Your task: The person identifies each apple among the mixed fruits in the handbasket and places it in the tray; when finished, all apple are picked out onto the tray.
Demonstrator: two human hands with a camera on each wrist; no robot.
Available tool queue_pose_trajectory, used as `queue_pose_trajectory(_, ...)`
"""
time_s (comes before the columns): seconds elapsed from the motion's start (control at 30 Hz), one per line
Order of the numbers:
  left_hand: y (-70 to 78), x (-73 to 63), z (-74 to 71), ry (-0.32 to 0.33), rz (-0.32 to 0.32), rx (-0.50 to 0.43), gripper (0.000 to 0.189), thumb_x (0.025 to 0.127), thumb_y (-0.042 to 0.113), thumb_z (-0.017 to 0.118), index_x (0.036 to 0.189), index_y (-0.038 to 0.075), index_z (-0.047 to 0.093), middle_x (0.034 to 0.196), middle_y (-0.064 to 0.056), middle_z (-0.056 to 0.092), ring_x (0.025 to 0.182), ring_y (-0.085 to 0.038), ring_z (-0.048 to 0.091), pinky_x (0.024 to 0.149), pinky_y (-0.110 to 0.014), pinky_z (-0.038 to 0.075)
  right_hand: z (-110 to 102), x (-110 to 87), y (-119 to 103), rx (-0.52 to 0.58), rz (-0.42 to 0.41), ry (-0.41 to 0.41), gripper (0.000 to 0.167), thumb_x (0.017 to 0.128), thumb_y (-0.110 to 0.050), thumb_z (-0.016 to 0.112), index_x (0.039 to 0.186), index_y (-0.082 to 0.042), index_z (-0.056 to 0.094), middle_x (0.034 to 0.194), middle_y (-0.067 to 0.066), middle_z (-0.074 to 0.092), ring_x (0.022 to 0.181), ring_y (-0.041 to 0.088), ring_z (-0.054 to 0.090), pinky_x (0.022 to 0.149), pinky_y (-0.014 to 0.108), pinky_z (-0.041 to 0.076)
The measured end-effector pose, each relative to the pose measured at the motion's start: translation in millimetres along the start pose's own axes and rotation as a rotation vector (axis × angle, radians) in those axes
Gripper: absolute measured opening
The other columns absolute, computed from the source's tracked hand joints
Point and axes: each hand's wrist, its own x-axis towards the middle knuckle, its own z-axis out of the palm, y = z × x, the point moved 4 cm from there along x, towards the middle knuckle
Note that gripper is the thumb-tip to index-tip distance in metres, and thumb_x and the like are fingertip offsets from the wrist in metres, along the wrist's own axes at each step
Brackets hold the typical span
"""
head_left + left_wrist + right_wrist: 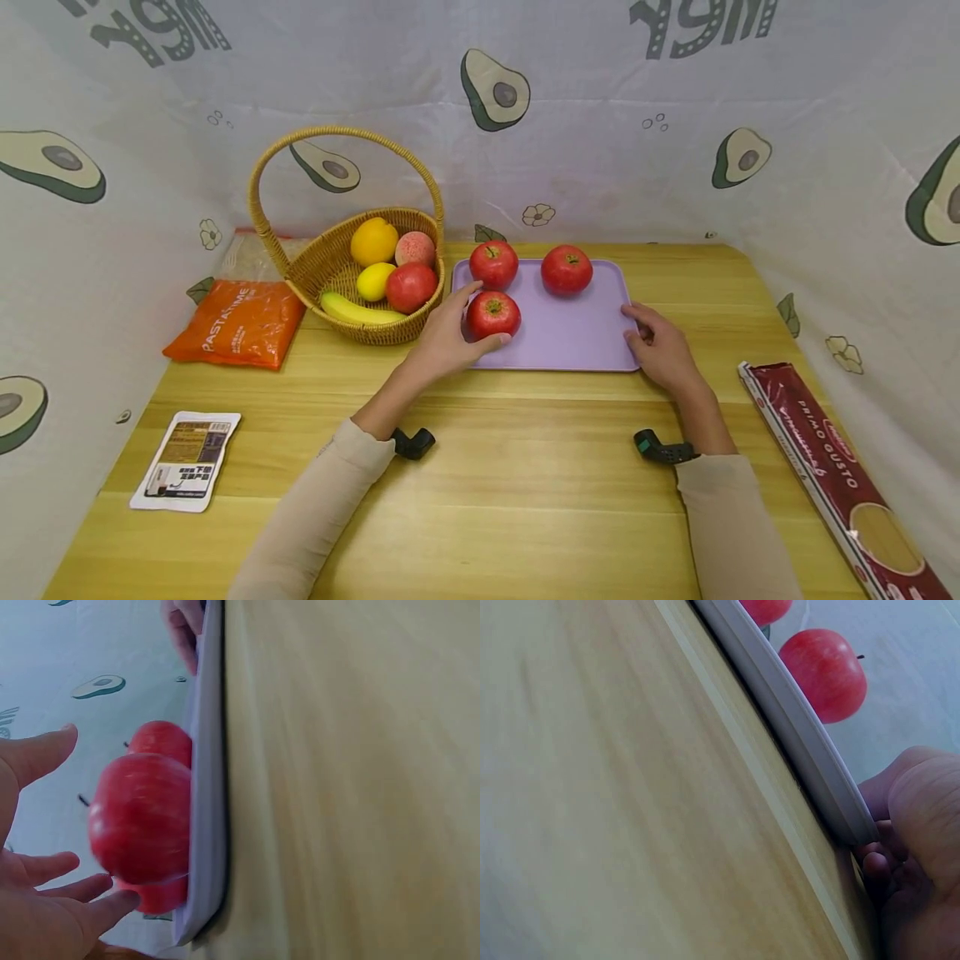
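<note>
A purple tray [573,333] lies on the table and bears three red apples: a back left apple [495,265], a back right apple [567,269] and a front left apple [493,323]. Around that front apple spreads my left hand [442,340], thumb on its near side. In the left wrist view the left hand [45,900] has its thumb apart from the apple [142,817]; whether the fingertips touch it I cannot tell. At the tray's right end, my right hand [663,350] pinches the rim, with fingers partly hidden.
Left of the tray stands a wicker basket [375,333] with a tall handle, holding an orange, a peach, a lemon, a banana and a red fruit. An orange pasta bag [247,325] and a white pouch [186,461] lie further left. A long red packet [832,467] lies at right.
</note>
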Motion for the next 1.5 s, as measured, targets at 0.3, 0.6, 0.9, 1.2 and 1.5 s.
queue_pose_trajectory(0.3,4.2,-4.0,-40.8,0.074,0.118,-0.165,0.079,0.087,0.036,0.083,0.153,0.012,0.046,0.151,-0.007,0.054,0.13,-0.028,0.06,0.109,-0.041,0.052,-1,0.5,-2,-0.011,0.004,-0.001,0.048,0.106,-0.011,0.05,0.154,-0.003,0.046,0.162,0.022,0.038,0.11,0.033,0.05,0.08,0.016,0.038)
queue_pose_trajectory(0.6,-9.0,-8.7,-89.0,0.207,0.046,-0.074,0.079,0.085,0.05,0.08,0.15,0.017,0.051,0.149,-0.007,0.055,0.121,-0.026,0.064,0.104,-0.045,0.055,-1,-0.4,-4,-0.02,0.002,0.0,0.048,0.106,-0.01,0.05,0.154,-0.003,0.046,0.162,0.022,0.039,0.108,0.032,0.049,0.08,0.017,0.038)
queue_pose_trajectory(0.9,-23.8,-11.0,-105.9,0.255,-0.051,0.024,0.086,0.083,0.059,0.079,0.152,0.016,0.05,0.146,-0.011,0.057,0.114,-0.03,0.064,0.094,-0.049,0.058,-1,-0.9,-3,-0.021,-0.009,0.003,0.048,0.106,-0.01,0.051,0.153,-0.002,0.046,0.161,0.023,0.039,0.108,0.032,0.05,0.079,0.016,0.037)
queue_pose_trajectory(1.2,-34.3,-10.1,-109.2,0.243,-0.131,0.096,0.09,0.083,0.065,0.076,0.152,0.014,0.047,0.148,-0.012,0.054,0.113,-0.033,0.063,0.095,-0.05,0.057,1,-0.7,-3,-0.022,-0.005,-0.001,0.048,0.106,-0.011,0.051,0.154,-0.003,0.046,0.161,0.023,0.039,0.108,0.032,0.049,0.08,0.018,0.037)
queue_pose_trajectory(1.5,-41.9,-7.3,-110.1,0.243,-0.181,0.147,0.089,0.084,0.068,0.072,0.152,0.017,0.047,0.149,-0.011,0.054,0.111,-0.033,0.062,0.097,-0.05,0.055,1,-0.5,-1,-0.022,-0.001,-0.001,0.048,0.107,-0.012,0.05,0.154,-0.003,0.046,0.161,0.023,0.039,0.108,0.032,0.049,0.079,0.018,0.038)
